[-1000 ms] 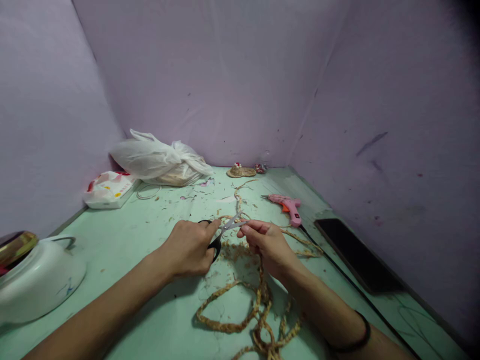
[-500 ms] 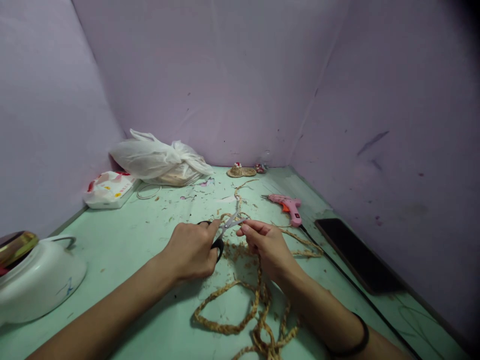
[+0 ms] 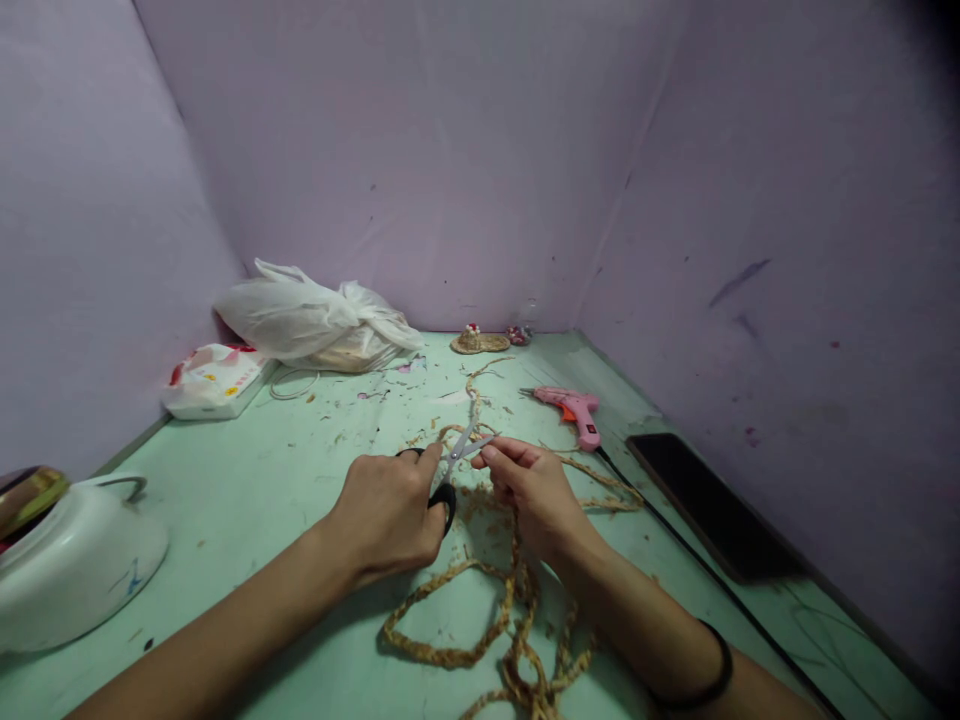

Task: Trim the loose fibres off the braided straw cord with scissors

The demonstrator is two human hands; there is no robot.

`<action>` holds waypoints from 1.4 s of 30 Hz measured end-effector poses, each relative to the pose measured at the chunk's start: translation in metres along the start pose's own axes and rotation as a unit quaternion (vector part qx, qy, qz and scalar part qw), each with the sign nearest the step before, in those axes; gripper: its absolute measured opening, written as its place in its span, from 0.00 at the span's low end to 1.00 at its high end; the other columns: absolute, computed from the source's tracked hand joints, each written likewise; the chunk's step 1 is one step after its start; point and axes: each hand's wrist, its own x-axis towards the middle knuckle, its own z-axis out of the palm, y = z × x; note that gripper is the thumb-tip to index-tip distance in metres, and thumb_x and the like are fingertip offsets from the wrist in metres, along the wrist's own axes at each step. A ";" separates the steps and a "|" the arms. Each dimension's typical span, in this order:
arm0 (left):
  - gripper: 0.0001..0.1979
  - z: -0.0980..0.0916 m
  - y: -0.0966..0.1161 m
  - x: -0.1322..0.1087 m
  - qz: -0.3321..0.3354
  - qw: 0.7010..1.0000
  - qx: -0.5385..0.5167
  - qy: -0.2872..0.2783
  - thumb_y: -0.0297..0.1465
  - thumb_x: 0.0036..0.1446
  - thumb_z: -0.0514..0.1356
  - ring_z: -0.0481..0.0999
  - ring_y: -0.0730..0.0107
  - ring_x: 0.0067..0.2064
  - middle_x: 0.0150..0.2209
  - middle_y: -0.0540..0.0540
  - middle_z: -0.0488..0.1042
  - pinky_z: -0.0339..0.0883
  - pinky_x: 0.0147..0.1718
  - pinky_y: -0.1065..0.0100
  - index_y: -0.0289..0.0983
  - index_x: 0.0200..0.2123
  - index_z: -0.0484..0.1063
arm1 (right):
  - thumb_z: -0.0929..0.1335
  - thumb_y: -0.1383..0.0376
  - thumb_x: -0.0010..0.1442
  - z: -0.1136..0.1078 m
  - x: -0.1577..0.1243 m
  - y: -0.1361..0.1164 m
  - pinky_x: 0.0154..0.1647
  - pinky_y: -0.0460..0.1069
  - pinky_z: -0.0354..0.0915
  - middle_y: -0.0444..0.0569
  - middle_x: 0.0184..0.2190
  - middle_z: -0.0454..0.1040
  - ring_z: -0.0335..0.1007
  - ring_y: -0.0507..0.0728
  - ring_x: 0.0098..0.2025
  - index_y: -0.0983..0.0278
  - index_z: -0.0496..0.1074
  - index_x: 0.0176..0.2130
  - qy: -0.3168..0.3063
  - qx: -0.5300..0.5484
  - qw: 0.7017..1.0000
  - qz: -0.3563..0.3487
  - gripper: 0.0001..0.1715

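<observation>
- Across the middle of the desk [image 3: 300, 440]: left hand [image 3: 390, 510] grips scissors [image 3: 455, 455], 2 blades parted.
- Right hand [image 3: 532, 485] grasps rope [image 3: 450, 657] beside the blades; rope loops lie toward the near edge.
- Glue gun [image 3: 589, 430] and phone [image 3: 712, 510]: toward right edge.

From where I stand, the left hand [image 3: 394, 510] and right hand [image 3: 536, 495] are bare, a slim black band [image 3: 727, 662] ringing the right forearm [image 3: 645, 618].
</observation>
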 end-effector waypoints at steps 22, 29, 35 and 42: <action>0.19 -0.006 0.005 0.000 0.007 0.993 -0.104 -0.059 0.30 0.48 0.48 0.73 0.60 0.31 0.28 0.45 0.74 0.61 0.27 0.67 0.39 0.45 0.64 | 0.71 0.66 0.42 0.003 -0.003 0.009 0.20 0.44 0.53 0.46 0.23 0.74 0.53 0.46 0.19 0.66 0.77 0.28 -0.023 0.073 0.997 -0.011 0.09; 0.15 -0.006 0.005 0.001 0.005 0.981 -0.177 -0.077 0.27 0.48 0.48 0.72 0.66 0.29 0.28 0.47 0.73 0.61 0.28 0.69 0.39 0.40 0.65 | 0.72 0.66 0.39 0.001 -0.003 0.010 0.20 0.45 0.52 0.45 0.21 0.74 0.54 0.46 0.18 0.66 0.76 0.28 -0.011 0.091 0.996 0.000 0.10; 0.12 -0.004 0.006 0.002 0.019 0.963 -0.258 -0.077 0.26 0.50 0.48 0.68 0.72 0.27 0.26 0.49 0.72 0.59 0.27 0.73 0.38 0.35 0.68 | 0.73 0.66 0.38 0.001 -0.002 0.008 0.19 0.45 0.51 0.44 0.20 0.73 0.53 0.45 0.17 0.67 0.76 0.29 0.002 0.097 0.995 -0.003 0.12; 0.10 -0.010 -0.006 0.005 -0.005 0.927 -0.374 -0.025 0.26 0.50 0.48 0.61 0.78 0.23 0.21 0.54 0.64 0.56 0.23 0.75 0.36 0.33 0.67 | 0.73 0.65 0.35 0.004 -0.002 0.005 0.19 0.45 0.53 0.45 0.21 0.73 0.56 0.46 0.17 0.67 0.74 0.28 0.024 0.139 0.989 0.043 0.15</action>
